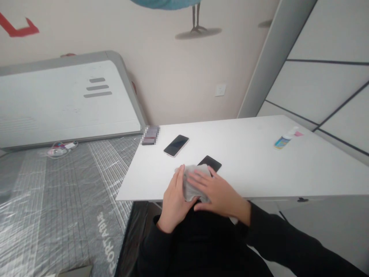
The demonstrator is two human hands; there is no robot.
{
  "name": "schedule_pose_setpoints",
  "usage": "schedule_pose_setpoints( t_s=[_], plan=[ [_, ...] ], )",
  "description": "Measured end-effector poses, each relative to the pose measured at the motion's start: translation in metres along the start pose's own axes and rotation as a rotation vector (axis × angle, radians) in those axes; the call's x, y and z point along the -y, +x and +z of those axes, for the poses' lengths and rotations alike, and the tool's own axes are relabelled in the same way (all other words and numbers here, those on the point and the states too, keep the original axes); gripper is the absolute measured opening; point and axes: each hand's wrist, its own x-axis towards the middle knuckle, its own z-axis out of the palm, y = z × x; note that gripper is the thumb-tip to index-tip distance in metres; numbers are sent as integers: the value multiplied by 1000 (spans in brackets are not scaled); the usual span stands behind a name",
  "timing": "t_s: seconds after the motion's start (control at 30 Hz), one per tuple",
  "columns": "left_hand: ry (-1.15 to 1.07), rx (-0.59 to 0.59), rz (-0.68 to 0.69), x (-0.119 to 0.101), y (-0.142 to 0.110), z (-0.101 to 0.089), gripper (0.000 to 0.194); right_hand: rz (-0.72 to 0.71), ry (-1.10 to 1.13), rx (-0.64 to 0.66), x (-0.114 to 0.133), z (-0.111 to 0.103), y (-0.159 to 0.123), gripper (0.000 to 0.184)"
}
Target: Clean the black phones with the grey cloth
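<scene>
A crumpled light grey cloth (192, 185) is between my two hands, over the front edge of the white table (248, 169). My left hand (175, 198) grips the cloth from its left side, thumb along the lower edge. On top of it, my right hand (215, 190) presses with fingers laid across the fabric, slightly blurred, and its thumb below. Whether something lies inside the cloth I cannot tell. Just beyond my hands rests a dark phone (210, 163), partly covered from view. Another phone (176, 145), with a black screen and light rim, lies farther back to the left.
A blurred-out object (150, 135) sits at the table's back left corner. Toward the right lies a white spray bottle (285, 140) with a blue and yellow label, beside a pink piece (298, 134). Left of the table is a plastic-covered mattress (63, 200), with a cable (62, 150) on it.
</scene>
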Motion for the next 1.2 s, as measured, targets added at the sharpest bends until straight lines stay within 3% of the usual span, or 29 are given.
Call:
schedule_pose_setpoints(
  t_s=[0.1,0.17,0.23,0.37,0.47,0.53,0.6,0.67,0.77,0.8,0.93,1.07,1.2],
  plan=[
    [-8,6,-14,0,0,0,103,132,-42,-39,2,0,2,89],
    [-15,16,-21,0,0,0,105,10,6,-9,2,1,0,101],
    [-16,19,-18,-1,0,-1,107,-69,27,8,0,2,-3,101],
    [-26,18,-23,-2,1,-2,108,169,-69,-81,-10,3,-14,91],
    [-48,38,-45,-3,1,-3,110,11,-8,-42,-14,3,-24,103],
    [-51,39,-48,-4,2,-3,111,-42,-5,-11,-18,1,-30,95],
    [-43,27,-43,-4,2,-3,108,90,-78,-42,-22,-2,-32,83],
    [-37,20,-33,-4,2,-3,106,167,-117,-57,-20,-4,-30,84],
    [-43,20,-16,-3,2,-2,107,-34,-9,30,-10,-5,-25,100],
    [-43,18,-13,-3,2,-2,108,-55,13,49,-7,-6,-23,99],
    [-30,15,-20,-3,2,-2,110,118,-9,3,-6,-8,-18,87],
    [-37,30,-12,-4,2,-3,109,-101,121,71,-9,-8,-15,91],
    [-26,34,-28,-4,2,-3,109,110,-7,0,-13,-6,-14,77]
  ],
)
